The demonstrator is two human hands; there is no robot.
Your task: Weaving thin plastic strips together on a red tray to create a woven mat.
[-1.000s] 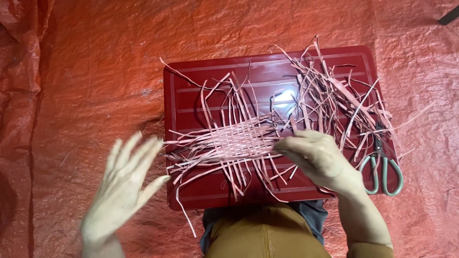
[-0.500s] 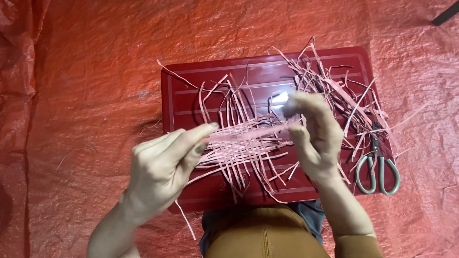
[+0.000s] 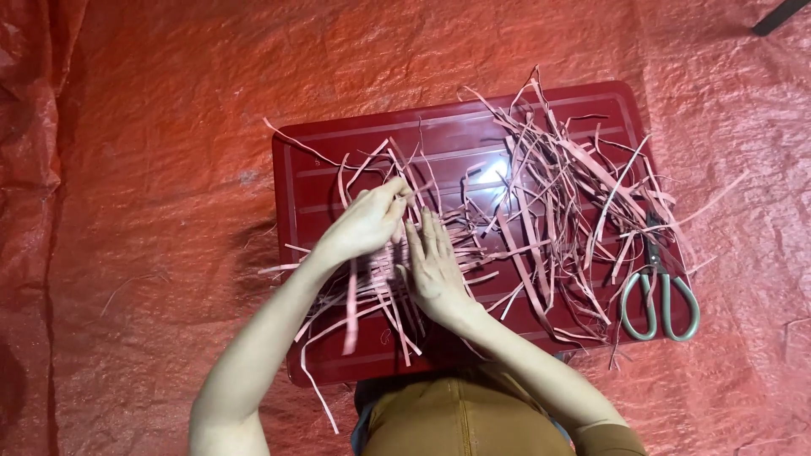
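On the left half of a dark red tray point(image 3: 296, 160), both hands work among a woven patch of pink strips point(image 3: 380, 287). The left hand point(image 3: 365, 225) has its fingertips pinched together in a tight grip on the end of one strip at the patch's far edge. Just right of it, the right hand point(image 3: 432, 268) lies flat with fingers straight and spread, pressing down on the strips, holding nothing. A loose heap of pink strips point(image 3: 574, 194) covers the tray's right half. Grey-handled scissors point(image 3: 661, 295) lie at the tray's near right corner. An orange-red tarp point(image 3: 152, 127) lies under everything.
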